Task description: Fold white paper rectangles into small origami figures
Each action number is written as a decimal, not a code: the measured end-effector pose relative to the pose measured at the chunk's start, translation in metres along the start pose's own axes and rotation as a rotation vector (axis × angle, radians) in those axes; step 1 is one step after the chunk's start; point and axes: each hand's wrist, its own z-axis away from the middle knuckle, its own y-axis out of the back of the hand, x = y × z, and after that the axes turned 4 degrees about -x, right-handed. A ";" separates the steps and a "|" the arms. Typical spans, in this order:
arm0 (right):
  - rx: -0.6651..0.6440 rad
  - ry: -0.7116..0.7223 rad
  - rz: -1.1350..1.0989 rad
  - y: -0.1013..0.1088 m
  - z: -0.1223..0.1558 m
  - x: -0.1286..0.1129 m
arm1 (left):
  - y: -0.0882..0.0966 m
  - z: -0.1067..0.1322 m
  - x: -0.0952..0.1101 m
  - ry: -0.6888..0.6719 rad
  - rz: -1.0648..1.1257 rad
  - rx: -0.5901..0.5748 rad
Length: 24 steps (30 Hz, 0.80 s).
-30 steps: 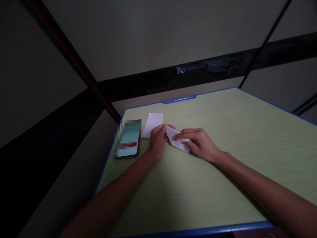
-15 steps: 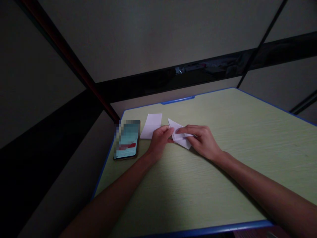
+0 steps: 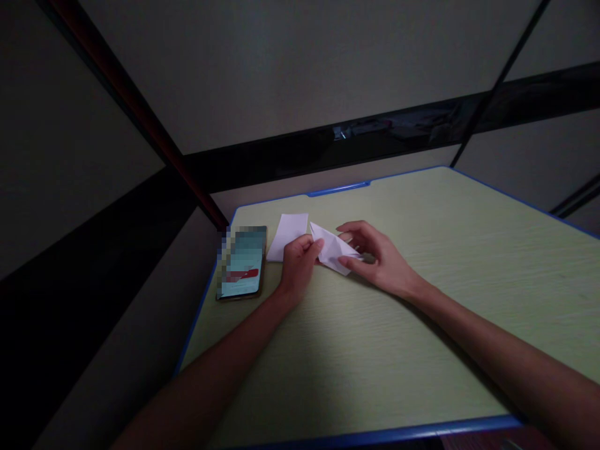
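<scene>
Head camera, looking forward and down (close), table (image 3: 422, 325)

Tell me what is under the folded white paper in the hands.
Under the folded white paper only the green table shows, in shadow. The left hand and right hand cover its ends; beneath those, nothing can be told.

The screen of the phone (image 3: 241, 262) is blurred into blocks, so we cannot read it. Our left grip (image 3: 296, 265) hides the left end of the folded paper (image 3: 334, 249), and the tabletop (image 3: 422, 312) runs off the right edge.
</scene>
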 end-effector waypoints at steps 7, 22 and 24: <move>-0.115 -0.266 -0.389 0.006 -0.006 0.004 | -0.005 0.007 0.007 -0.011 -0.063 -0.161; -0.200 -0.372 -0.550 0.002 -0.005 0.005 | -0.007 0.014 0.011 -0.202 -0.396 -0.180; -0.194 -0.373 -0.532 0.002 -0.004 0.004 | -0.007 0.014 0.011 -0.208 -0.426 -0.180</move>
